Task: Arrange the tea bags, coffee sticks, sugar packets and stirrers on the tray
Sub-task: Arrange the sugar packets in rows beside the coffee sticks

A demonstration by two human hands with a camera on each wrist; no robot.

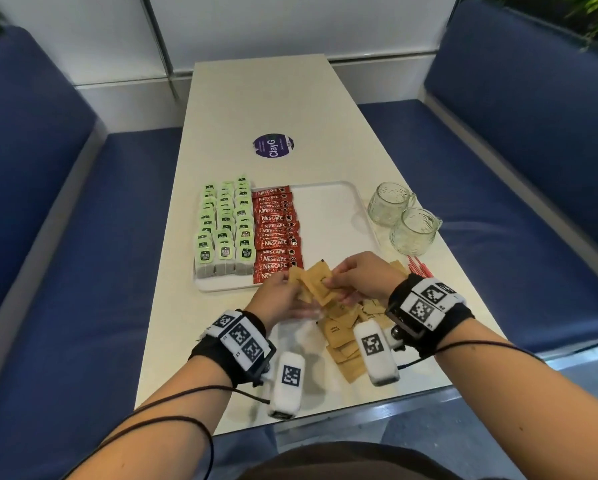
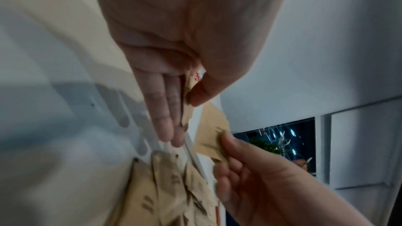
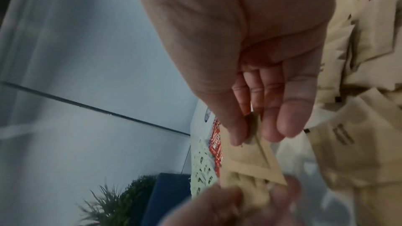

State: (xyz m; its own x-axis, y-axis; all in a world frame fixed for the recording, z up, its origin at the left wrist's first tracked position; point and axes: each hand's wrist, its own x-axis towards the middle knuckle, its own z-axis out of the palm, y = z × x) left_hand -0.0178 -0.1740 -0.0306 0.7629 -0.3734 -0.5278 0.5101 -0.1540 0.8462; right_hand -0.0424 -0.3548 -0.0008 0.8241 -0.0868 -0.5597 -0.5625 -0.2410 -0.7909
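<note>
On the white tray, green tea bags fill the left side and red coffee sticks lie in a column beside them. Above the tray's near edge both hands meet over a small bunch of brown sugar packets. My left hand pinches the bunch between thumb and straight fingers. My right hand pinches one packet at its corner. Several more sugar packets lie in a loose pile on the table under my right wrist. Red stirrers lie to the right of the pile.
Two glass cups stand just right of the tray. A round purple sticker sits further back on the long white table. Blue benches flank the table on both sides. The tray's right half is bare.
</note>
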